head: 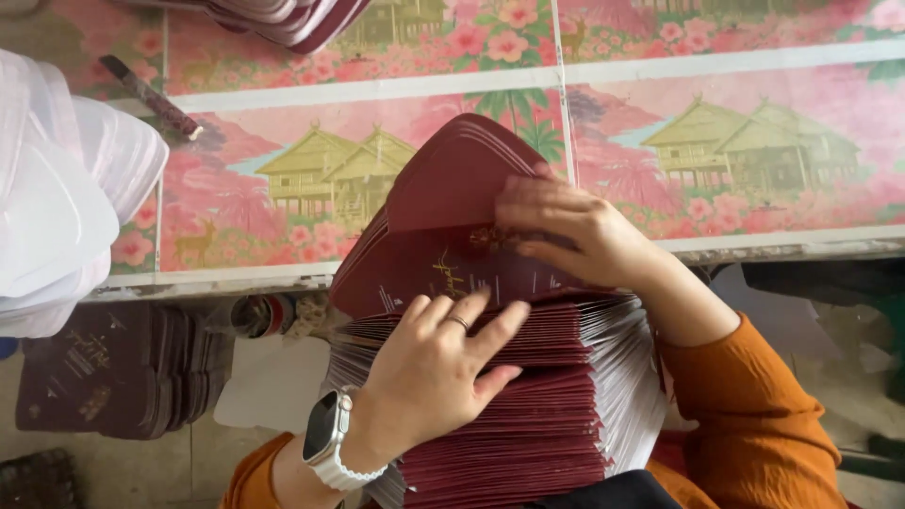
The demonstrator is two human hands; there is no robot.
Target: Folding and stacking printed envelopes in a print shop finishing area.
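A thick stack of maroon cards (528, 424) with gold lettering rests in my lap, its edges fanned out. My left hand (438, 363), with a ring and a white wristwatch, lies flat across the stack's near side and presses it down. My right hand (575, 231) reaches over from the right in an orange sleeve. Its fingers pinch the topmost maroon card (452, 184) and lift its far end up off the pile.
A table (754, 151) covered in pink cloth with houses and flowers lies ahead. White plastic pieces (57, 188) pile at the left. A second pile of maroon cards (113, 368) lies on the floor at lower left. A dark stick (151, 96) rests on the table.
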